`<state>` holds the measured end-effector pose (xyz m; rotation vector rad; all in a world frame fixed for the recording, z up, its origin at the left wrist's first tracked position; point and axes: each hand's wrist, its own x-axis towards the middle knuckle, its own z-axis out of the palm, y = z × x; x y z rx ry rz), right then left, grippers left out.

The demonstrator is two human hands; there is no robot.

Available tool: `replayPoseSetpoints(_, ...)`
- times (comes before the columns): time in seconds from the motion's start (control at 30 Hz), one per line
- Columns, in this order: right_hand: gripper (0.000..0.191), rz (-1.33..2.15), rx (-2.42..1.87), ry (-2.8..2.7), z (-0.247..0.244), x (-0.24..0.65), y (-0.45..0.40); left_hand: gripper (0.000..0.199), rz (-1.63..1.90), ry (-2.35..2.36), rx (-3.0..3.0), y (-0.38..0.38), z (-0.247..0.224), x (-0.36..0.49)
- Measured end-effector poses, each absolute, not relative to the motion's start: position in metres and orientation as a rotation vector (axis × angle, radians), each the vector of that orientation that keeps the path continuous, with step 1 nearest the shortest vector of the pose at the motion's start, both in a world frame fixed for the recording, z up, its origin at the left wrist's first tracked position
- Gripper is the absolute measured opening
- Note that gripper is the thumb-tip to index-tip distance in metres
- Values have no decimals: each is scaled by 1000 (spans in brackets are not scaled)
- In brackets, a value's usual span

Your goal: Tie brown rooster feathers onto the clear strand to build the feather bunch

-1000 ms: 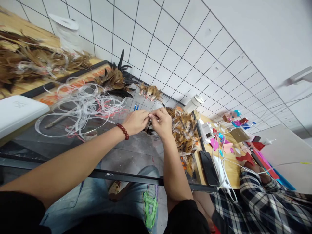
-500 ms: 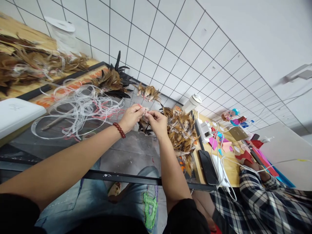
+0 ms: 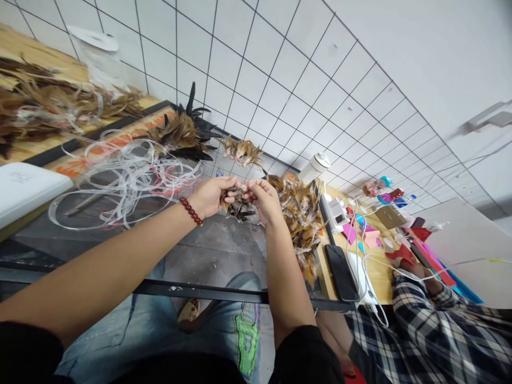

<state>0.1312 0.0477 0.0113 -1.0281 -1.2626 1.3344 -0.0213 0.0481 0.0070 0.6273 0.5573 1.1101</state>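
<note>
Over the glass-topped table (image 3: pixel 200 250), my left hand (image 3: pixel 214 197) is closed around a small bundle of brown and dark feathers (image 3: pixel 237 207), whose tips fan out below my fingers. My right hand (image 3: pixel 263 200) pinches the pale, bound end of the same bundle from the other side. Both hands nearly meet there, and the fingers hide most of the binding. Just right of my right hand lies a large pile of brown feather bundles (image 3: pixel 300 208). A smaller row of feather bundles (image 3: pixel 243 151) sits behind my hands.
Tangled clear and red plastic strips (image 3: pixel 132 181) cover the table's left side, near a white box (image 3: pixel 32 189). Dark feathers (image 3: pixel 186 133) lie behind them. On the right are a white bottle (image 3: pixel 314 168), a black phone (image 3: pixel 342 273) and cables. Beyond sits a person in a plaid sleeve (image 3: pixel 420 314).
My left hand has turned and shifted slightly left and down, its fingers now wrapped under the feathers. The right hand has moved a little right and down. A small blue item shows behind them.
</note>
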Motion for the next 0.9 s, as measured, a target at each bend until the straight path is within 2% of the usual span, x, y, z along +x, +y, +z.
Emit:
replayPoseSetpoints(0.2,28,1122,-1028,-1450,15,138,48,30,1083,614,768,43,4,-14)
replayPoseSetpoints(0.37,28,931,-1094,-1551,16,139,47,23,1017,653,867,38,0,-8)
replayPoseSetpoints(0.5,29,936,-1080,-1590,18,140,45,11,943,711,1066,39,-5,-5)
replayPoseSetpoints(0.63,31,1024,-1056,-1665,17,140,45,19,938,832,1308,41,-13,-3)
replayPoseSetpoints(0.77,34,949,-1108,-1572,12,142,50,27,1027,795,1226,43,-12,-3)
replayPoseSetpoints(0.9,34,988,-1099,-1631,11,144,52,26,1139,770,1228,46,-10,-4)
